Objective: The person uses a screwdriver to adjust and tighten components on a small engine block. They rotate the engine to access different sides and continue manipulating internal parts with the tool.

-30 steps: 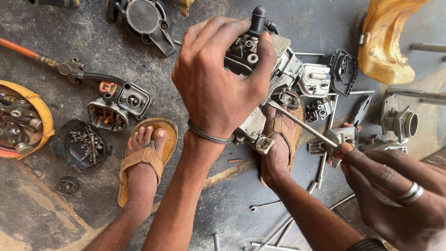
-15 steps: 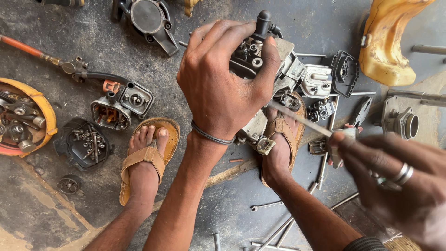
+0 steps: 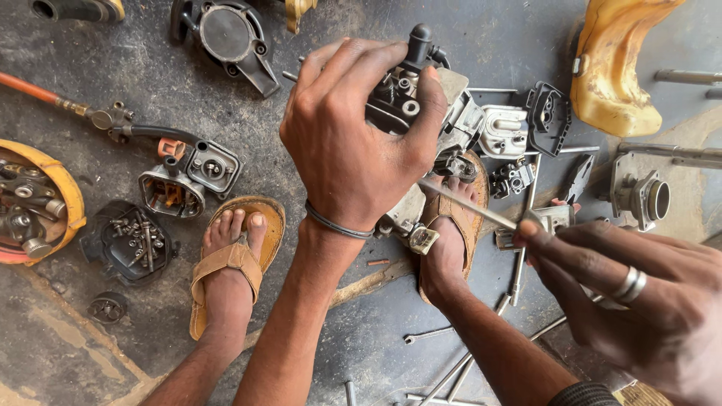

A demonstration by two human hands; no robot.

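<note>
**Engine block gripped, thin rod at its side**

Left hand (image 3: 353, 143) clamped over the top of a grey metal engine block (image 3: 421, 90), fingers (image 3: 432, 105) wrapped tight around its far side — thin band at the wrist. Block held above the oil-stained concrete floor (image 3: 98, 68), roughly at the middle of the view, over the right foot in a tan sandal (image 3: 451, 233). Right hand (image 3: 647, 301) low at the right edge, ring on one finger, fingers pinched narrow on a thin metal rod (image 3: 474, 207) slanting up to the block's lower side; tip hidden behind the left hand.

Left foot in a matching sandal (image 3: 233, 256) just left of the forearm. Beside it, a small grey carburettor body (image 3: 188, 177) on a black hose and a dark cover filled with screws (image 3: 131, 240). Orange housing (image 3: 53, 188) at the left edge, yellow plastic tank (image 3: 613, 71) at the top right corner. Loose castings and a black gasket frame (image 3: 549, 116) scattered behind the block — wrenches and pins on the floor near the bottom edge.
</note>
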